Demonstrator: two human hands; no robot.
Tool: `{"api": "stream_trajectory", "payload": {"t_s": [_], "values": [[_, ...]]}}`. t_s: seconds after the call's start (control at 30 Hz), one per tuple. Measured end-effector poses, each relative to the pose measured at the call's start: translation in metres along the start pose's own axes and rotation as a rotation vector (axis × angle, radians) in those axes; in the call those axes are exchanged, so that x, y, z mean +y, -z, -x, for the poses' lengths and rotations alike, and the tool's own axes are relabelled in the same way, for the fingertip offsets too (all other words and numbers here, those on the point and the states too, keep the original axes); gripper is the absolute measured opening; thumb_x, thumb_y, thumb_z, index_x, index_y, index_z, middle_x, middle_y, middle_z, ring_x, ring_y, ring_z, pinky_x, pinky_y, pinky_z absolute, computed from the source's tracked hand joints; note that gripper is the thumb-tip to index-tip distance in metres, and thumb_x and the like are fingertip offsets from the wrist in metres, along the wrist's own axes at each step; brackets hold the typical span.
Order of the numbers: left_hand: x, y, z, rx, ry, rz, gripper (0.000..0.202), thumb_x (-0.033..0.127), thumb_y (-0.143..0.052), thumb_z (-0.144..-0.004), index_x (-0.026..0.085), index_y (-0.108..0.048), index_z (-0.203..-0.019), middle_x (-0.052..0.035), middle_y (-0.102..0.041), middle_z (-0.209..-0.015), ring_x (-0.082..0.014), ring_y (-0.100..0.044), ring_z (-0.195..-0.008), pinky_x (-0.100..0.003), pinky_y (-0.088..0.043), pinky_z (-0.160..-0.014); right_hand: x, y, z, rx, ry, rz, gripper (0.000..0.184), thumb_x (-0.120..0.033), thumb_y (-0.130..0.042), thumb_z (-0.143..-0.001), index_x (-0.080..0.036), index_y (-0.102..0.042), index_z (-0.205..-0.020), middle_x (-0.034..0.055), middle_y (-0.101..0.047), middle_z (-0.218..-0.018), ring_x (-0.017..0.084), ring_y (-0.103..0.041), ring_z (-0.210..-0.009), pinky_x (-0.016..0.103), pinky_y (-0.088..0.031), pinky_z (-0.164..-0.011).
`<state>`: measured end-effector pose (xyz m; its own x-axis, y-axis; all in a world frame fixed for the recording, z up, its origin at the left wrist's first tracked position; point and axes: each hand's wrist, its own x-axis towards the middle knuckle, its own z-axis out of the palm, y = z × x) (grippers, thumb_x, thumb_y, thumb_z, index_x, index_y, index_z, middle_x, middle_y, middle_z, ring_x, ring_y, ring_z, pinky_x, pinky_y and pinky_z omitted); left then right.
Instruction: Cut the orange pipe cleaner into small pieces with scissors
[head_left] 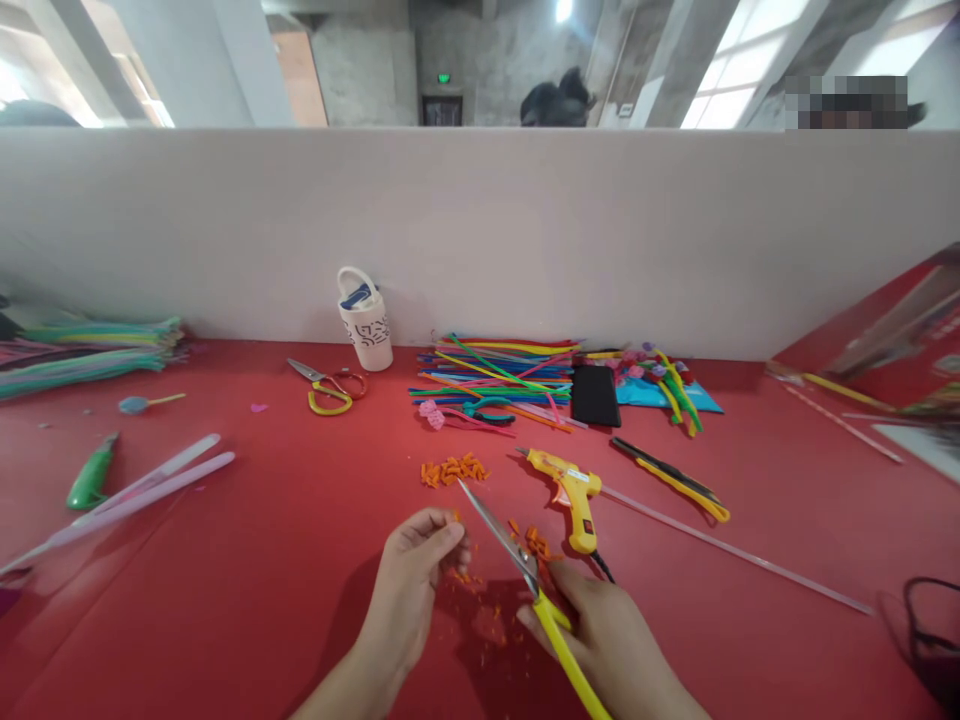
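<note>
My left hand (420,560) is closed in a pinch on a small orange piece (456,516), mostly covered by the fingers. In my right hand (600,620) are yellow-handled scissors (555,640), their closed-looking blades pointing up and left, just right of the left fingertips. Beyond the blade tip lies a pile of short orange pieces (454,470). A second small group of orange pieces (537,543) rests beside the blades, partly behind them. Fine orange crumbs (491,622) are scattered on the red table between my hands.
A yellow glue gun (570,490) with a long glue stick lies right of the scissors. Behind are colourful pipe cleaners (495,375), a black phone (596,395), a white cup (369,330) and other scissors (326,390). A green-handled tool (91,475) lies left. A white partition (480,230) closes the back.
</note>
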<state>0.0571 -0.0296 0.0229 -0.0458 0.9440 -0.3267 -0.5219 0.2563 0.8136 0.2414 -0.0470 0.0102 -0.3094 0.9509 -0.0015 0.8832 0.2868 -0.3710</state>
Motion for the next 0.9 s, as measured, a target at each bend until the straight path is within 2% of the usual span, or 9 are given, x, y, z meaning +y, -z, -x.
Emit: {"api": "stream_trajectory", "payload": {"t_s": [0.13,0.27,0.33,0.47,0.63,0.77,0.9], "values": [[-0.001,0.000,-0.001,-0.027,0.010,-0.071,0.008,0.018,-0.063,-0.063,0.014,-0.056,-0.063,0.0022,-0.056,-0.053,-0.0080,-0.049,-0.047,-0.019,-0.039,-0.050,-0.007,0.020,-0.007,-0.125,-0.049,-0.208,0.023,-0.042,-0.048,-0.072,-0.021,-0.043,-0.065,-0.0035,-0.047,-0.053,0.011,-0.039,-0.045,0.020,-0.026,-0.043],[-0.003,-0.004,0.001,-0.092,0.001,-0.264,0.004,0.015,-0.060,-0.062,0.015,-0.056,-0.062,0.0034,-0.053,-0.049,-0.0084,-0.047,-0.044,-0.020,-0.037,-0.049,-0.016,0.025,-0.019,-0.093,-0.100,-0.605,0.014,-0.026,-0.049,-0.067,-0.021,-0.038,-0.061,-0.0064,-0.037,-0.052,0.009,-0.033,-0.047,0.019,-0.027,-0.044],[-0.005,-0.006,0.002,-0.118,-0.028,-0.405,0.003,0.014,-0.059,-0.060,0.015,-0.057,-0.058,0.0035,-0.052,-0.048,-0.0089,-0.045,-0.044,-0.020,-0.035,-0.048,-0.022,0.023,-0.026,-0.076,-0.112,-0.670,0.005,-0.021,-0.043,-0.069,-0.021,-0.039,-0.065,-0.0063,-0.036,-0.054,0.009,-0.035,-0.049,0.018,-0.029,-0.045],[-0.012,-0.005,0.002,-0.137,-0.159,-0.658,0.004,0.014,-0.058,-0.059,0.016,-0.060,-0.056,0.0019,-0.054,-0.051,-0.0110,-0.046,-0.048,-0.020,-0.035,-0.049,-0.029,0.018,-0.036,-0.068,-0.100,-0.713,0.005,-0.020,-0.043,-0.068,-0.019,-0.041,-0.063,-0.0063,-0.037,-0.054,0.008,-0.036,-0.049,0.016,-0.030,-0.045],[-0.018,-0.004,0.003,-0.164,-0.272,-0.781,0.009,0.013,-0.055,-0.061,0.017,-0.061,-0.056,0.0002,-0.055,-0.053,-0.0127,-0.048,-0.051,-0.022,-0.038,-0.053,-0.025,0.009,-0.037,-0.030,-0.119,-0.664,0.012,-0.015,-0.046,-0.061,-0.019,-0.036,-0.056,-0.0078,-0.034,-0.051,0.006,-0.030,-0.048,0.016,-0.025,-0.042],[-0.015,-0.007,0.007,-0.188,-0.278,-0.829,0.012,0.009,-0.052,-0.060,0.017,-0.060,-0.055,-0.0006,-0.056,-0.054,-0.0133,-0.049,-0.051,-0.022,-0.039,-0.053,-0.019,0.005,-0.035,-0.039,-0.130,-0.598,0.014,-0.015,-0.047,-0.059,-0.019,-0.034,-0.054,-0.0079,-0.033,-0.050,0.007,-0.029,-0.049,0.017,-0.022,-0.042],[-0.014,-0.008,0.008,-0.251,-0.213,-0.780,0.011,0.012,-0.052,-0.063,0.016,-0.061,-0.058,-0.0017,-0.057,-0.057,-0.0137,-0.048,-0.054,-0.023,-0.038,-0.054,-0.020,0.004,-0.033,-0.070,-0.122,-0.544,0.015,-0.015,-0.049,-0.058,-0.019,-0.035,-0.054,-0.0079,-0.035,-0.050,0.007,-0.029,-0.049,0.017,-0.021,-0.042]]}}
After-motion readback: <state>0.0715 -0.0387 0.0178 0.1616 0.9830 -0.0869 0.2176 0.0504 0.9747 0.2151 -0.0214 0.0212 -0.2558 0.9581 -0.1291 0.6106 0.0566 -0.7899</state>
